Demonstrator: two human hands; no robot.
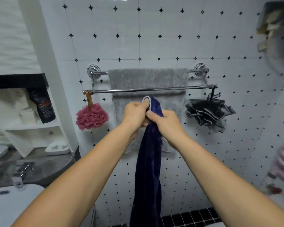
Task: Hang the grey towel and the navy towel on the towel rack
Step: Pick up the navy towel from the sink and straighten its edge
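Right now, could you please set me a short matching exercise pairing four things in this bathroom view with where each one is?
Things:
1. grey towel
2. navy towel
3. pink bath puff
4. black bath puff

Places:
A. hangs from the front bar's right end
B. draped over the back bar
C. held in both hands
D. hangs from the front bar's left end

Pairs: 1-B, 2-C, 3-D, 4-A

White wall tiles with black diamond accents [161, 46]. Pink mesh bath pouf [91, 117] hanging left, dark grey mesh bath pouf [209, 111] hanging right. Left shelf: black pouch [43, 107]. White star-print soap dish [57, 147] on grey counter [44, 169].
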